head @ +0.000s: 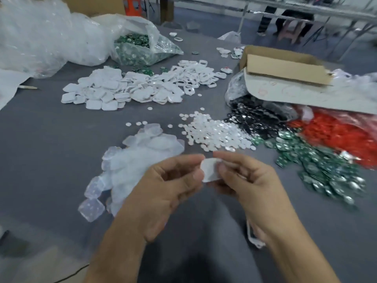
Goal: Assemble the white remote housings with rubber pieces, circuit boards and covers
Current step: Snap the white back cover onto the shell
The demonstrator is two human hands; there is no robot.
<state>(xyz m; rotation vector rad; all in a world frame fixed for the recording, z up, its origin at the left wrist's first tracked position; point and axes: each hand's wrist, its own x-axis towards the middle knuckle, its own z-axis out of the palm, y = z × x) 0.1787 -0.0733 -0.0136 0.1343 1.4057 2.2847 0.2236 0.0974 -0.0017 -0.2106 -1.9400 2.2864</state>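
One white housing (pixel 210 170), pinched between both my hands above the grey table (pixel 51 139)

My right hand (pixel 251 180) grips its right side with the thumb laid across the face. My left hand (pixel 169 184) curls in and meets its left edge at the fingertips (motion blur hides exactly how much of it they cover). I judge the shell light, stiff and rather slick, thin enough to flex or mark if squeezed flat, so it is best held by its rims, leaving the face free. It sits in the air between my hands, just in front of the pile of translucent rubber pieces (pixel 142 158), with the green circuit boards (pixel 326 168) off to my right.
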